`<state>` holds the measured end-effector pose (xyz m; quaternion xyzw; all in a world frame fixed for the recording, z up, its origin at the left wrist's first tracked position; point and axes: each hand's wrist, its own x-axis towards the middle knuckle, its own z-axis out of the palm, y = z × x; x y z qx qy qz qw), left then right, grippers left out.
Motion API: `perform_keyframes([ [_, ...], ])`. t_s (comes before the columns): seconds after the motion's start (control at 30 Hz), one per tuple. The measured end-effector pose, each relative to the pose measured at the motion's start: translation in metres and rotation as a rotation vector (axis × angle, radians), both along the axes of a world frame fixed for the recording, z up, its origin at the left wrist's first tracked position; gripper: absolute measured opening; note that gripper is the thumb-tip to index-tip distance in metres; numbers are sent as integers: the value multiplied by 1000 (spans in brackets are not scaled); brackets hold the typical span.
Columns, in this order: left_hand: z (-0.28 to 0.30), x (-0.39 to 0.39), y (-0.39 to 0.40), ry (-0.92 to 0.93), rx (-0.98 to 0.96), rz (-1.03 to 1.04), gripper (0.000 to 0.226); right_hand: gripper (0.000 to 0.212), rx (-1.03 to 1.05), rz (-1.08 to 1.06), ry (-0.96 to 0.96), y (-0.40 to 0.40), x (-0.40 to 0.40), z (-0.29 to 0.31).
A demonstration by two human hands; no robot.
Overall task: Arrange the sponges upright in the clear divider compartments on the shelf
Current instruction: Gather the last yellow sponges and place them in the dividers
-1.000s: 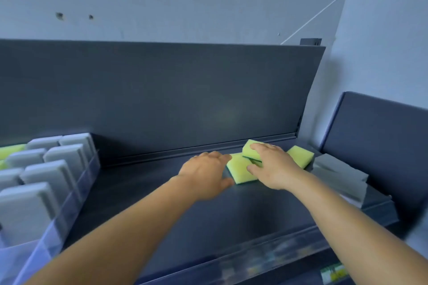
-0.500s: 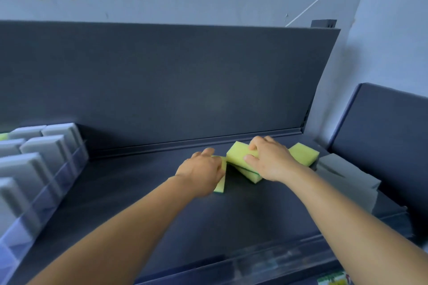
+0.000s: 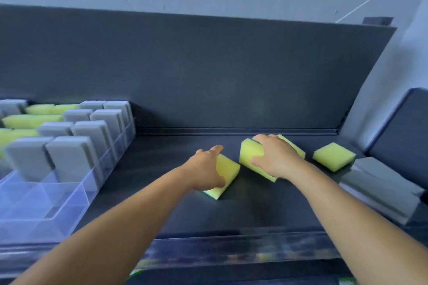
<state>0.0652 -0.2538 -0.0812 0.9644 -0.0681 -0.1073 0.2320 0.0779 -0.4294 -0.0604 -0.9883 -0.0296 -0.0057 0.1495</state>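
Note:
My left hand (image 3: 207, 170) grips a yellow sponge (image 3: 225, 174) with a green underside, tilted on the dark shelf (image 3: 254, 206). My right hand (image 3: 275, 159) grips two yellow sponges held together (image 3: 250, 156), lifted on edge just right of the first. A further yellow sponge (image 3: 333, 156) lies flat to the right, untouched. At the left stands the clear divider tray (image 3: 58, 203), its rear compartments filled with upright grey sponges (image 3: 71, 157) and yellow sponges (image 3: 27, 120); its front compartments hold nothing.
Flat grey sponges (image 3: 379, 190) are stacked at the shelf's right end beside a dark side panel (image 3: 403, 136). A dark back panel (image 3: 208, 71) closes the rear. A clear lip (image 3: 231, 250) runs along the shelf's front edge.
Both hands have taken hold of yellow sponges and drawn them toward me and apart. The view has swung left, bringing more of the divider tray into sight.

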Motion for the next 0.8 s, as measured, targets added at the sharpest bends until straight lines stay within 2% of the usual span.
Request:
perform_keyframes([
  [0.13, 3, -13, 14, 10, -18, 52, 58, 57, 132, 72, -74, 13, -11, 6],
  [0.2, 5, -19, 24, -14, -31, 81, 52, 59, 223, 99, -82, 20, -17, 9],
  [0.4, 31, -38, 60, -172, -184, 114, 66, 52, 446, 133, -117, 55, -36, 24],
  [0.6, 74, -61, 114, -354, -363, 136, 41, 39, 700, 136, -276, 112, -58, 56],
  [0.8, 100, -89, 195, -483, -332, 231, 35, 30, 814, 167, -363, 196, -85, 79],
])
